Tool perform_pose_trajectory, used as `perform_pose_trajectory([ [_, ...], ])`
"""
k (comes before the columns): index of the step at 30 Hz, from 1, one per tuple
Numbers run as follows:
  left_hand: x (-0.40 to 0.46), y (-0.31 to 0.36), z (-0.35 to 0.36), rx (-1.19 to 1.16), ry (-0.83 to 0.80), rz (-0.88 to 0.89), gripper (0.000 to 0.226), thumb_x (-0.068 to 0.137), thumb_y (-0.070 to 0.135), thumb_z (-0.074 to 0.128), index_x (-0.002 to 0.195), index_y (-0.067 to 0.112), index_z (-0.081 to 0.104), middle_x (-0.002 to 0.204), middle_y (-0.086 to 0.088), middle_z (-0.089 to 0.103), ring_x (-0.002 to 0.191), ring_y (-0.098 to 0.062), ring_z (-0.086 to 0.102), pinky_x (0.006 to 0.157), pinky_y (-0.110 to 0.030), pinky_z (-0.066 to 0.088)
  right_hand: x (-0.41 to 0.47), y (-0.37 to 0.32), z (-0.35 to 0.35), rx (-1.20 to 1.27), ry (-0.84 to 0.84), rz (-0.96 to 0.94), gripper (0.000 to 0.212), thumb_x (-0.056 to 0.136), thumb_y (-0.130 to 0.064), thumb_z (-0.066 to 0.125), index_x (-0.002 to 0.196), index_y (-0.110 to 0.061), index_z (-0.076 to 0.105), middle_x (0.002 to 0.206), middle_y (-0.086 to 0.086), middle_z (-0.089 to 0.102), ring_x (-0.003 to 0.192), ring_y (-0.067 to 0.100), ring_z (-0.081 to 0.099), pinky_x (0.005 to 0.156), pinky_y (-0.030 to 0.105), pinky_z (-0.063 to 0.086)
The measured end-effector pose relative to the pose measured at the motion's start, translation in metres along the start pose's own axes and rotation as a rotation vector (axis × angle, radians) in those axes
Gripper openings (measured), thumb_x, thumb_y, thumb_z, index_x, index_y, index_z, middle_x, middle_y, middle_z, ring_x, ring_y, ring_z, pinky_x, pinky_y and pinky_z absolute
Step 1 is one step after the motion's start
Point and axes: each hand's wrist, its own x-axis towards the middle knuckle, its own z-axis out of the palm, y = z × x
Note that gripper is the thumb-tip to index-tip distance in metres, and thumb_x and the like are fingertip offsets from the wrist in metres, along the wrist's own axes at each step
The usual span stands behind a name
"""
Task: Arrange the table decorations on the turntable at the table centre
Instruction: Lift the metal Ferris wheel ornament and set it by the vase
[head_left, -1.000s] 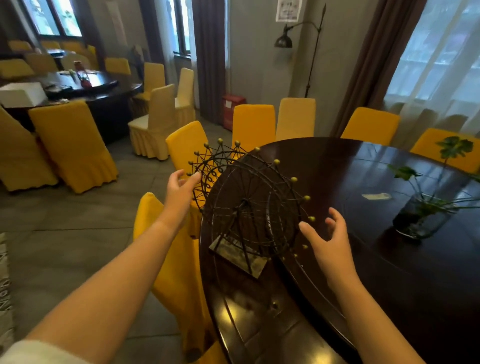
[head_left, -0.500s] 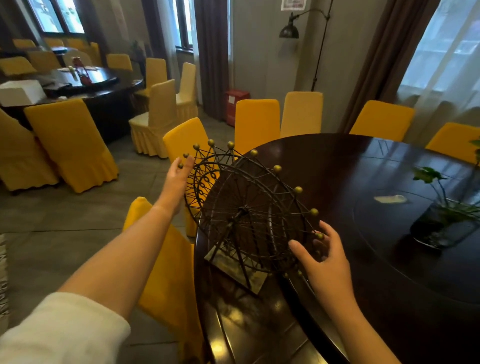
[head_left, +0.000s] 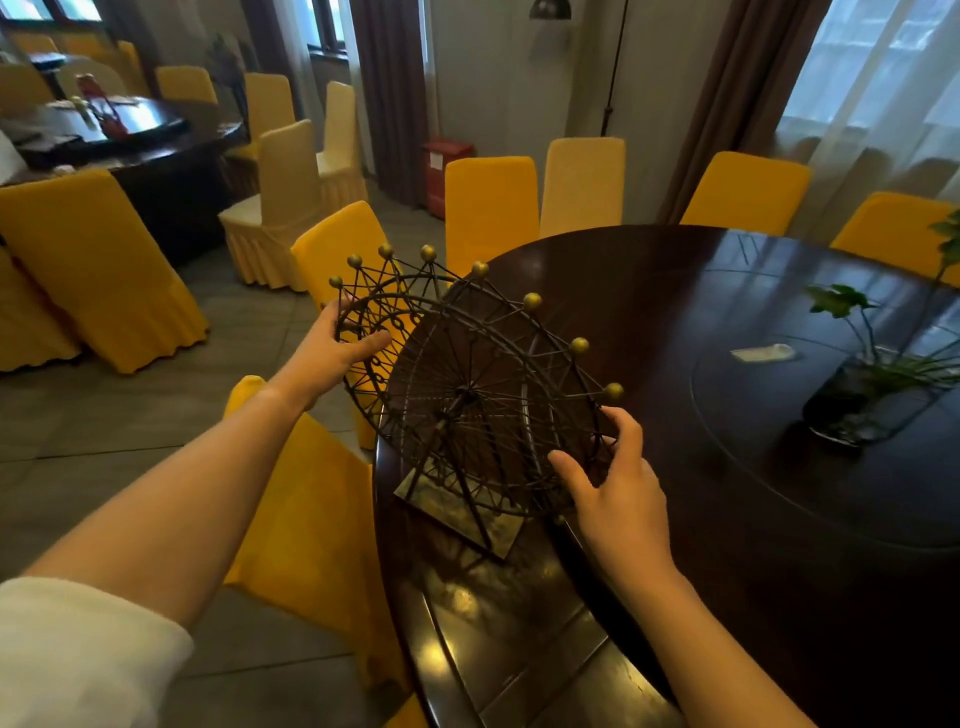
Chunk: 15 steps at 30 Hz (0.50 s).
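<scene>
A black wire Ferris-wheel ornament (head_left: 467, 384) with gold balls on its rim stands on a flat base at the near left edge of the dark round table (head_left: 649, 291). My left hand (head_left: 337, 348) grips the wheel's far left rim, thumb and fingers closed around the wire. At the wheel's lower right rim, my right hand (head_left: 618, 493) has its fingertips curled onto the wire. The turntable (head_left: 737, 395) lies in the table's middle, to the right. On it stands a glass vase with green leaves (head_left: 872, 395), and a small white slip (head_left: 763, 353) lies near its far edge.
Yellow-covered chairs (head_left: 491, 202) ring the table; one (head_left: 311, 530) stands right under my left arm. A second dark table (head_left: 130, 140) with chairs is at the far left. A red box (head_left: 441, 166) and a floor lamp stand by the back wall.
Both hands have closed in from open poses beside the ornament onto its rim. The view has shifted a little closer to the table.
</scene>
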Motion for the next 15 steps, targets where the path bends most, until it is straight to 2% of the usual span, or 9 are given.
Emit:
perform_pose_trajectory([
  [3, 0.0074, -0.0036, 0.0035, 0.036, 0.024, 0.034, 0.071, 0.084, 0.036, 0.076, 0.143, 0.021, 0.041, 0.130, -0.005, 0.061, 0.108, -0.008, 0.062, 0.084, -0.022, 0.047, 0.0024, 0.0062, 0.0034, -0.067, 0.041, -0.030, 0.057, 0.089, -0.048, 0.060, 0.136, -0.041, 0.027, 0.099, -0.008, 0.059, 0.089, 0.017, 0.060, 0.067, 0.033, 0.042],
  [5, 0.0099, -0.0046, 0.0052, 0.056, 0.024, 0.045, 0.074, 0.083, 0.039, 0.075, 0.145, 0.021, 0.039, 0.135, -0.006, 0.059, 0.120, -0.018, 0.058, 0.099, -0.031, 0.046, 0.0026, 0.0078, 0.0041, -0.097, 0.051, -0.049, 0.057, 0.091, -0.044, 0.060, 0.136, -0.038, 0.026, 0.096, -0.006, 0.059, 0.086, 0.018, 0.060, 0.065, 0.032, 0.041],
  [6, 0.0101, -0.0044, 0.0050, 0.067, 0.027, 0.046, 0.073, 0.084, 0.040, 0.075, 0.145, 0.022, 0.039, 0.136, -0.006, 0.058, 0.122, -0.019, 0.057, 0.101, -0.034, 0.044, 0.0023, 0.0078, 0.0046, -0.115, 0.053, -0.051, 0.057, 0.092, -0.044, 0.060, 0.136, -0.037, 0.026, 0.095, -0.005, 0.060, 0.085, 0.017, 0.059, 0.063, 0.030, 0.040],
  [9, 0.0104, -0.0027, 0.0044, 0.080, 0.032, 0.046, 0.068, 0.088, 0.040, 0.071, 0.145, 0.023, 0.038, 0.133, -0.004, 0.057, 0.116, -0.016, 0.057, 0.091, -0.026, 0.043, 0.0026, 0.0082, 0.0058, -0.149, 0.048, -0.038, 0.058, 0.092, -0.044, 0.058, 0.139, -0.034, 0.026, 0.098, -0.002, 0.062, 0.087, 0.016, 0.058, 0.061, 0.028, 0.039],
  [12, 0.0118, -0.0027, 0.0036, 0.095, 0.041, 0.060, 0.063, 0.092, 0.039, 0.065, 0.146, 0.021, 0.038, 0.132, -0.007, 0.057, 0.114, -0.017, 0.060, 0.085, -0.023, 0.045, 0.0044, 0.0060, 0.0056, -0.173, 0.024, -0.046, 0.059, 0.093, -0.041, 0.057, 0.143, -0.029, 0.027, 0.098, -0.001, 0.062, 0.091, 0.020, 0.059, 0.068, 0.036, 0.050],
  [15, 0.0115, -0.0057, 0.0014, 0.093, 0.034, 0.065, 0.061, 0.093, 0.042, 0.062, 0.145, 0.022, 0.037, 0.131, -0.007, 0.055, 0.113, -0.016, 0.059, 0.079, -0.017, 0.043, 0.0043, 0.0025, 0.0094, -0.201, 0.026, -0.025, 0.058, 0.094, -0.037, 0.056, 0.142, -0.025, 0.026, 0.101, 0.001, 0.061, 0.094, 0.025, 0.059, 0.070, 0.043, 0.054],
])
